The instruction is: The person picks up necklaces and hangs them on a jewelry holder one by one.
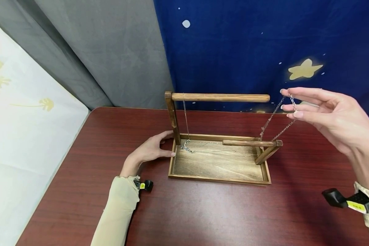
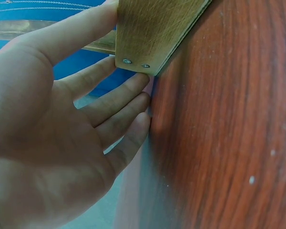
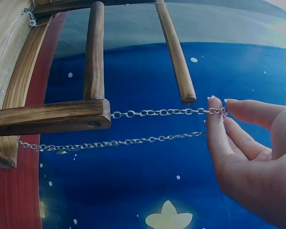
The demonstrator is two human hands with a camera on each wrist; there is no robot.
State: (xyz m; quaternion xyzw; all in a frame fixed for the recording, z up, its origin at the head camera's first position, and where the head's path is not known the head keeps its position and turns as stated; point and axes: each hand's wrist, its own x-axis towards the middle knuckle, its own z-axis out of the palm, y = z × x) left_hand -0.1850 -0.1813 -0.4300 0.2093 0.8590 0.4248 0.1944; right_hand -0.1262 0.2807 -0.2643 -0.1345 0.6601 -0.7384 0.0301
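Note:
My right hand is raised right of a wooden jewelry stand, pinching a silver chain necklace between thumb and fingertips. Two strands of it slope down to the stand's lower bar and its post. My left hand rests at the left end of the stand's tray, thumb touching the rim. In the left wrist view, its mostly straight fingers touch the tray's back corner. A thin necklace hangs from the upper bar, its pendant lying in the tray.
The stand sits on a reddish-brown table. Behind it hang a blue curtain with stars and a grey curtain. A white patterned panel borders the table's left side. Both wrists carry small black cameras.

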